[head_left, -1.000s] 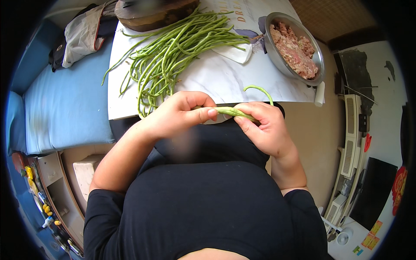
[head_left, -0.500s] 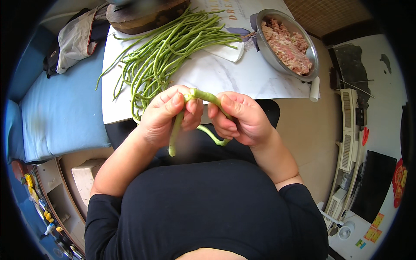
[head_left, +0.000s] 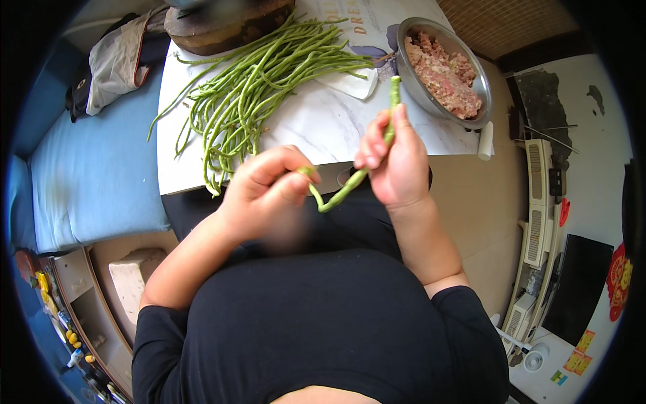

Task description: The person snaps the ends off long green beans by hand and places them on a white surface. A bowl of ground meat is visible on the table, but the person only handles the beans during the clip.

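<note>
Between my hands a long green bean (head_left: 342,196) sags and bends sharply at its lowest point. My left hand (head_left: 259,192), closed, pinches the end of the bean between thumb and fingers. Higher up and to the right, my right hand (head_left: 402,161) is closed around the other part, with a straight length of bean sticking up past the fingertips. A loose heap of long green beans (head_left: 252,87) lies on the white marbled table (head_left: 303,131), just beyond my left hand.
A steel bowl (head_left: 486,94) of minced meat (head_left: 441,74) stands at the table's right side. At the far left is a round wooden chopping board (head_left: 229,34). A white paper or tissue (head_left: 353,83) lies beside the beans. A blue sofa (head_left: 94,175) flanks the table on the left.
My hands have moved apart. My right hand has risen and turned upright, with the bean pointing up. The bean piece hanging below my left hand no longer shows.
</note>
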The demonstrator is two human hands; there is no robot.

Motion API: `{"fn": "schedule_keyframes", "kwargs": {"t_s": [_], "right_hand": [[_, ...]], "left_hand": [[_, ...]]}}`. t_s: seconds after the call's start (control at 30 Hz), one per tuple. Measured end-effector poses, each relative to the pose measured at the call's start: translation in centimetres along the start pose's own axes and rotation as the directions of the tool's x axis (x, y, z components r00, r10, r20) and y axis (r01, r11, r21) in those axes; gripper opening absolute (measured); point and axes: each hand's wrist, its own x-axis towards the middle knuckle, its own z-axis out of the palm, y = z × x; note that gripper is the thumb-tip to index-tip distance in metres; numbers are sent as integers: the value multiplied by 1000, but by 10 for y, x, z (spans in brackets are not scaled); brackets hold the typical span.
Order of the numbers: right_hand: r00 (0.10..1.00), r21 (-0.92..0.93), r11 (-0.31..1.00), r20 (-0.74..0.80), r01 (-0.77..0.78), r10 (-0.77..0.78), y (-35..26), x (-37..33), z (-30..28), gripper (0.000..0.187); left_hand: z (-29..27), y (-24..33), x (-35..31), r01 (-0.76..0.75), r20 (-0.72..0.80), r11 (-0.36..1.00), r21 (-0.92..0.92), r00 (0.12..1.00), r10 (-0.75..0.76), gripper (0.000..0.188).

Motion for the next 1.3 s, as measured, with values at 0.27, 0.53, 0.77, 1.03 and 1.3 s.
{"fn": "schedule_keyframes", "kwargs": {"t_s": [0.27,0.53,0.77,1.03,1.3], "right_hand": [[979,-67,977,14,204,-204,-55,13,-17,18],[792,-327,734,82,595,-605,-73,70,-2,16],[866,-800,-371,499,472,26,12,107,-66,21],[960,-681,717,275,151,60,23,87,-37,43],[874,233,891,399,-389,278,13,59,-19,28]], "left_hand": [[-53,-33,10,368,-504,922,-118,778,-375,29],[-80,-90,15,519,-685,776,359,711,-158,46],[-82,-68,22,567,-642,801,194,691,-333,25],[-33,-21,21,133,-352,841,524,933,72,14],[-7,-35,3,244,19,950,194,967,-253,14]]}}
